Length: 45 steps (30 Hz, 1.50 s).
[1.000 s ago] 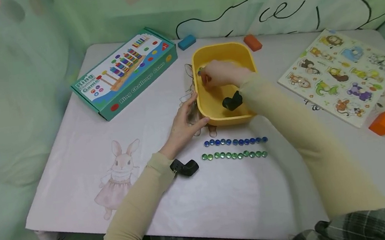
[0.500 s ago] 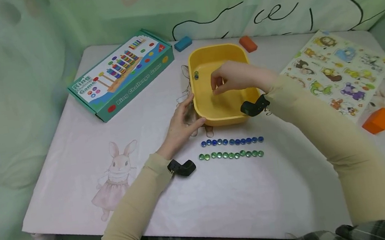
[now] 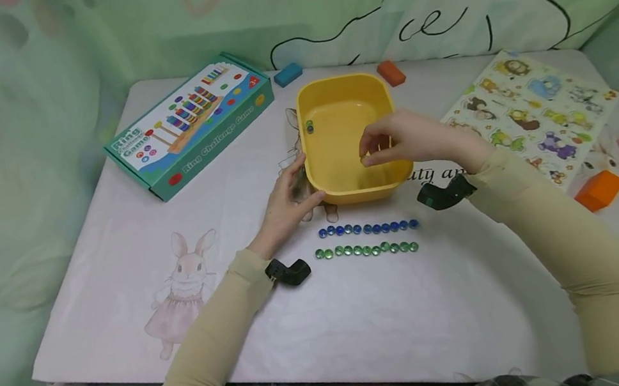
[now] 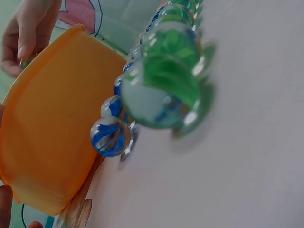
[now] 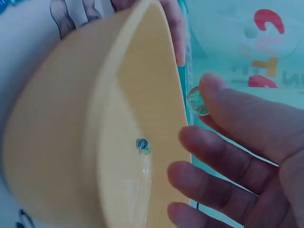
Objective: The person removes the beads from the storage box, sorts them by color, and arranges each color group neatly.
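Tabletop: yellow tub [image 3: 342, 179] holds one marble [image 3: 310, 128]; right hand [image 3: 401, 140] pinches another.

Pale green cartoon curtain [image 3: 39, 71] behind table [image 3: 120, 255]

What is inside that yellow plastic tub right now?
One small glass marble lies in the yellow plastic tub, near its left wall. The right hand, pinching another marble, covers the tub's right corner.

Tub [image 3: 343, 86] mid-tabletop [image 3: 122, 274], one marble [image 3: 310, 128] in it at left wall. Two marble rows [image 3: 366, 239] just before tub. Game box [image 3: 191, 122] left of tub; puzzle board [image 3: 531, 111] right. Two blocks [image 3: 338, 73] behind tub, two more [image 3: 617, 171] at far right.
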### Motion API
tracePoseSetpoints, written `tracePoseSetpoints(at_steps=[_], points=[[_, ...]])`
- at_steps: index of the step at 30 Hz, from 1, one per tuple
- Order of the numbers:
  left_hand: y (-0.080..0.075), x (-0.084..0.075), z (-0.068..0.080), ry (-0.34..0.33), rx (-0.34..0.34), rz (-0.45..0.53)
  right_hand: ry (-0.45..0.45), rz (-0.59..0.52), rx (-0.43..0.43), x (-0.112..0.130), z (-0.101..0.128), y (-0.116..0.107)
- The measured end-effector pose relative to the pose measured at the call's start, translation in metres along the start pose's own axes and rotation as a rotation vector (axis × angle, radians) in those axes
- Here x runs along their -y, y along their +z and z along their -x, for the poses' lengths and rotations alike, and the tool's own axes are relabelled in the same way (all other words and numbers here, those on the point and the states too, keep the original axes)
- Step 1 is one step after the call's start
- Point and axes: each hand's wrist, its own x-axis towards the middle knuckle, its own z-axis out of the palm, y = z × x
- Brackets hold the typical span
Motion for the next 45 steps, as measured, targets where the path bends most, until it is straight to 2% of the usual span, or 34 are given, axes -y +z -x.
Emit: tracePoseSetpoints(at_steps=[9, 16, 19, 28, 32, 36, 43, 45], points=[[0.001, 0.002, -0.001, 0.005, -0.003, -0.001, -0.031, -0.207, -0.081, -0.018, 0.042, 0.022], [0.001, 0.001, 0.000, 0.007, -0.007, 0.003, -0.143, -0.366, -0.119, -0.036, 0.072, 0.047], [0.002, 0.001, 0.000, 0.010, -0.003, 0.000, -0.141, -0.411, -0.124, -0.043, 0.085, 0.057], [0.002, 0.002, 0.000, 0.000, -0.010, -0.015, -0.056, -0.437, -0.109, -0.059, 0.111, 0.084], [0.002, 0.002, 0.000, -0.009, -0.007, -0.016, 0.000, -0.415, -0.089, -0.062, 0.117, 0.096], [0.002, 0.001, 0.001, -0.011, -0.007, -0.011, 0.007, -0.389, -0.102, -0.060, 0.119, 0.104], [-0.004, -0.039, 0.015, -0.043, 0.011, -0.013, -0.007, -0.326, -0.144, -0.053, 0.120, 0.109], [-0.004, -0.039, 0.014, -0.042, 0.012, -0.015, -0.007, -0.306, -0.150, -0.052, 0.120, 0.110]])
